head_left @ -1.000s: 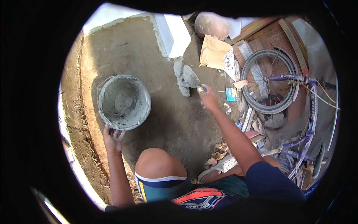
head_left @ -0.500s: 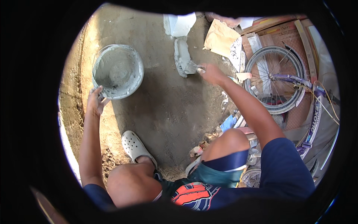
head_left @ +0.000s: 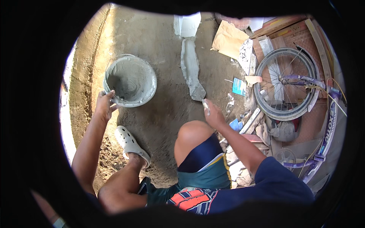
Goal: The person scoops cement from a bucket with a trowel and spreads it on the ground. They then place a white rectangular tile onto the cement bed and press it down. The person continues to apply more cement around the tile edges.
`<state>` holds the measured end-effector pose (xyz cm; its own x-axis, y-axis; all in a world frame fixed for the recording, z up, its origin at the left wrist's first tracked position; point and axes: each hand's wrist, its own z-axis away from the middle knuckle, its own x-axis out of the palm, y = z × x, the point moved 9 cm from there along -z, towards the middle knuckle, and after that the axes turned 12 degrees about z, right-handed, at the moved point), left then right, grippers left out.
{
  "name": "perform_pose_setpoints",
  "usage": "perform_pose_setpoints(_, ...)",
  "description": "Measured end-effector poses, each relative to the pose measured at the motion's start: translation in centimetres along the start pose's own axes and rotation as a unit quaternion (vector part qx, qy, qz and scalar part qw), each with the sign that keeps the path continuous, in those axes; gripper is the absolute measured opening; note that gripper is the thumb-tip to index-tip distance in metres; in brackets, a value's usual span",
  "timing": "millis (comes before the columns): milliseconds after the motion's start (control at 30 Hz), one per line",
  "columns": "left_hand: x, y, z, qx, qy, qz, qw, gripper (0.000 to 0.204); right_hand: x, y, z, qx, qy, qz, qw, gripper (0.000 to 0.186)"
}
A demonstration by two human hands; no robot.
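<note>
Right grip (head_left: pixel 215 116) clasps trowel handle (head_left: pixel 206 107), partly hidden; mortar-smeared blade (head_left: pixel 198 92) just ahead, at near end of mortar strip (head_left: pixel 191 64). Left grip (head_left: pixel 104 105) holds bucket (head_left: pixel 155 84) by near-left rim, fingers partly hidden. Farther right, bicycle (head_left: pixel 329 131) runs off view's dark edge.

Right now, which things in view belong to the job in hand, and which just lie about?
In use:
bucket, in left hand
trowel, in right hand
grey mix

Seemingly lying about:
bike wheel
brown paper
blue card
plank
</note>
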<state>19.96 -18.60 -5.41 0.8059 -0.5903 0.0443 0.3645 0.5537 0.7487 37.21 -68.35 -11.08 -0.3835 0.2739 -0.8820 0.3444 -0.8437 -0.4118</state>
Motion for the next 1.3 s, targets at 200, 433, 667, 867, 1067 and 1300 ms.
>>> perform_pose_setpoints(200, 1.3, -0.9, 4.6, 0.014, 0.064, -0.056, 0.996, 0.032, 3.8, 2.8, 5.7, 0.06, -0.106, 0.005, 0.993, 0.054)
perform_pose_setpoints(433, 2.5, -2.7, 8.7, 0.095, 0.101, -0.13, 0.982, 0.048, -5.6, -4.5, 7.4, -0.244, 0.023, -0.115, 0.963, 0.057)
perform_pose_setpoints(667, 5.5, -0.7, 6.5, 0.175, -0.008, -0.291, 0.941, 0.022, -4.5, -19.2, -4.9, -0.34, -0.064, 0.159, 0.925, 0.041)
perform_pose_setpoints(867, 6.1, -3.0, 7.6, 0.231, -0.008, -0.234, 0.944, 0.017, 1.7, -21.8, -1.5, -0.352, -0.179, 0.121, 0.911, 0.023)
perform_pose_setpoints(1067, 7.4, -3.5, 9.5, 0.315, 0.049, -0.322, 0.891, 0.038, 3.5, -16.9, 2.8, -0.139, -0.268, -0.334, 0.893, 0.044)
perform_pose_setpoints(1300, 5.2, -4.3, 8.0, 0.186, -0.03, -0.143, 0.972, 0.019, -3.3, -8.6, 10.8, -0.177, 0.064, -0.273, 0.944, 0.044)
